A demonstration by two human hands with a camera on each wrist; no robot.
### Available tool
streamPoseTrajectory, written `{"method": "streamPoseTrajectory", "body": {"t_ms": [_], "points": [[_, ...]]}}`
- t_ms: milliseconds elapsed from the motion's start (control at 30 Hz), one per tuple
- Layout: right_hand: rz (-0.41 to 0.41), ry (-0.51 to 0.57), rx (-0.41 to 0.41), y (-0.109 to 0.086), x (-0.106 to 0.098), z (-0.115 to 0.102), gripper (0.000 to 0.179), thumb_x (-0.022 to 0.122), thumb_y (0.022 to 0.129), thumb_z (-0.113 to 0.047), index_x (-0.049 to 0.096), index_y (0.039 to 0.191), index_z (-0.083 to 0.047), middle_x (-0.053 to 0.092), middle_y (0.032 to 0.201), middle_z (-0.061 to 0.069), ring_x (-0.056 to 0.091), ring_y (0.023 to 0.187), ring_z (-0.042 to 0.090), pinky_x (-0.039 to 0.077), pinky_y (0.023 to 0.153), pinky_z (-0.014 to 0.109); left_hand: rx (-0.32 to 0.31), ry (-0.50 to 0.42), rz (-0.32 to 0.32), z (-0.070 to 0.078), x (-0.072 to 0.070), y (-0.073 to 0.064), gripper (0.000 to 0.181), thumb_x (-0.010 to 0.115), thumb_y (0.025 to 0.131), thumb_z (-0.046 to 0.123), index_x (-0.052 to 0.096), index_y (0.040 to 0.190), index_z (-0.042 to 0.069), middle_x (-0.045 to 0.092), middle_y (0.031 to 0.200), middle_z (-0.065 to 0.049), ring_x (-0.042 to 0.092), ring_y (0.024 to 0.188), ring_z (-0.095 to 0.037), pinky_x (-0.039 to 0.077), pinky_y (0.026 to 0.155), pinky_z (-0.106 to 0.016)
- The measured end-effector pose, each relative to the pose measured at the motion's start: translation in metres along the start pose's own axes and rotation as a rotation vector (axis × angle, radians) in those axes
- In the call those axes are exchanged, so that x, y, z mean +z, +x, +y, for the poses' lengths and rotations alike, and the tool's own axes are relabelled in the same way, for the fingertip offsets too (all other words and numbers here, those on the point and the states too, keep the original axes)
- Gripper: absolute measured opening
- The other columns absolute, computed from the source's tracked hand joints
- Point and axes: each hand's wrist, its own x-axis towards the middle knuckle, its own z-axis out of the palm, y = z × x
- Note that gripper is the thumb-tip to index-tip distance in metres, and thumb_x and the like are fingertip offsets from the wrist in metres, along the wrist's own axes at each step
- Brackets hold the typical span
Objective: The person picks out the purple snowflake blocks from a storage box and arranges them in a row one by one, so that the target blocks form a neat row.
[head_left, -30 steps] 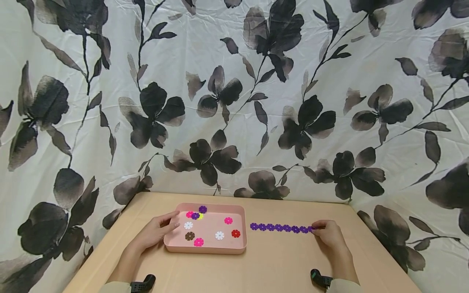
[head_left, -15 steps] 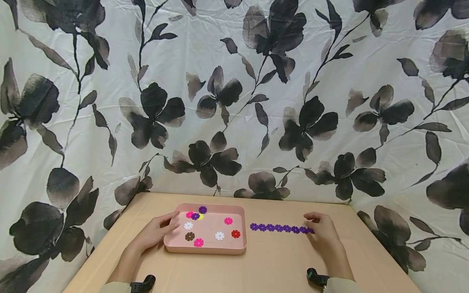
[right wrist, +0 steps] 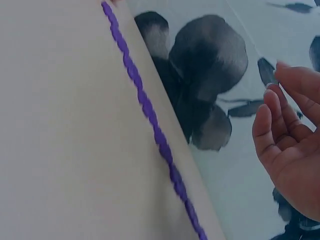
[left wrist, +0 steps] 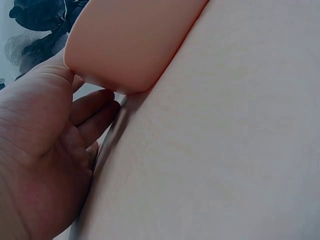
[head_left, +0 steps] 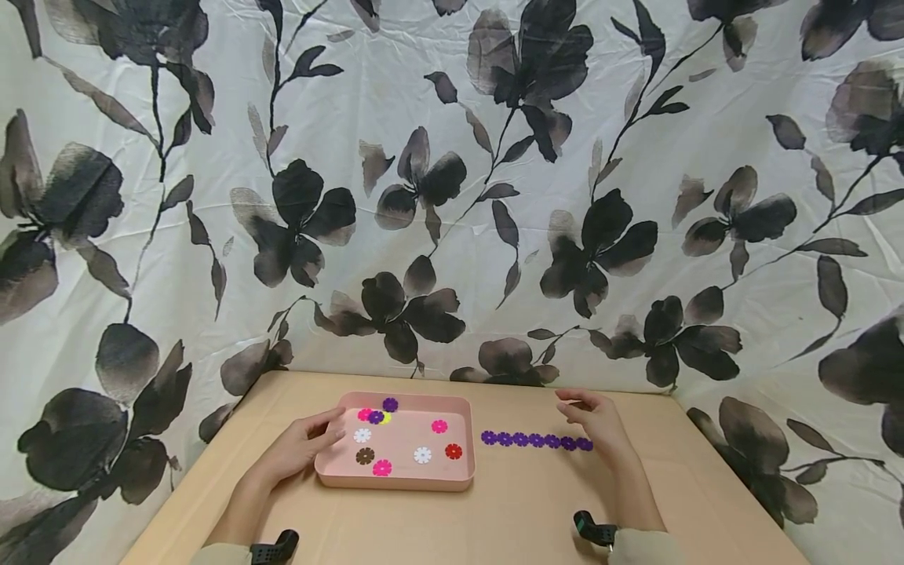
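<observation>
A shallow pink tray holds loose flower-shaped pieces in pink, white, red, brown, yellow and purple. My left hand holds the tray's left side, with the thumb over the rim. In the left wrist view, curled fingers show by the tray's outer wall. Right of the tray lies a straight row of several purple flower-shaped pieces, overlapping edge to edge. My right hand is raised over the row's right end with nothing in it; the right wrist view shows its fingers loosely bent, apart from the row.
A light tan table carries everything. Behind it hangs a white cloth printed with dark flowers. A black wrist strap with a small camera sits on each wrist, at the left and right.
My right hand has let go of the purple row's right end, lifted, and moved left and away toward the back. My left hand, the tray and the row stay in place.
</observation>
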Motion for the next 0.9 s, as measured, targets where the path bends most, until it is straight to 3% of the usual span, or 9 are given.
{"method": "streamPoseTrajectory", "body": {"t_ms": [233,433,533,667,900], "points": [[-0.060,0.042,-0.047,0.005,0.040,-0.026,0.029,0.073,0.098,-0.010,0.072,0.127,-0.006,0.068,0.125,0.010,0.065,0.096,0.020,0.059,0.081,0.028,-0.004,-0.011,-0.003,0.000,-0.001,0.000,0.063,0.068,0.102,0.037,0.050,0.155,0.008,0.046,0.162,-0.015,0.033,0.154,-0.041,0.028,0.125,-0.057],[-0.103,0.050,-0.125,0.012,0.090,-0.039,0.027,0.075,0.095,-0.008,0.075,0.122,-0.009,0.069,0.119,0.014,0.065,0.093,0.020,0.059,0.075,0.025,-0.009,-0.008,-0.004,0.000,-0.001,0.000,0.065,0.068,0.101,0.039,0.050,0.155,0.009,0.046,0.162,-0.015,0.033,0.154,-0.041,0.028,0.126,-0.058],[-0.123,0.053,-0.123,0.015,0.114,-0.044,0.024,0.074,0.096,-0.007,0.076,0.119,-0.011,0.070,0.115,0.011,0.065,0.091,0.021,0.060,0.075,0.024,-0.005,-0.008,-0.004,0.000,-0.001,-0.001,0.065,0.068,0.101,0.040,0.050,0.155,0.009,0.046,0.161,-0.014,0.034,0.154,-0.041,0.028,0.125,-0.058],[-0.174,0.008,-0.127,0.018,0.141,-0.049,0.024,0.073,0.097,-0.008,0.075,0.120,-0.010,0.071,0.115,0.010,0.065,0.094,0.022,0.060,0.078,0.024,0.002,-0.007,-0.004,0.000,-0.001,0.000,0.064,0.068,0.101,0.040,0.051,0.155,0.010,0.047,0.161,-0.014,0.034,0.154,-0.040,0.028,0.125,-0.057],[-0.263,-0.065,-0.158,0.027,0.182,-0.049,0.029,0.073,0.098,-0.016,0.072,0.126,-0.010,0.069,0.120,0.019,0.063,0.099,0.024,0.059,0.079,0.023,0.017,-0.009,-0.011,-0.003,-0.001,0.001,0.062,0.067,0.102,0.036,0.051,0.154,0.008,0.047,0.161,-0.014,0.035,0.154,-0.039,0.029,0.125,-0.056]]}}
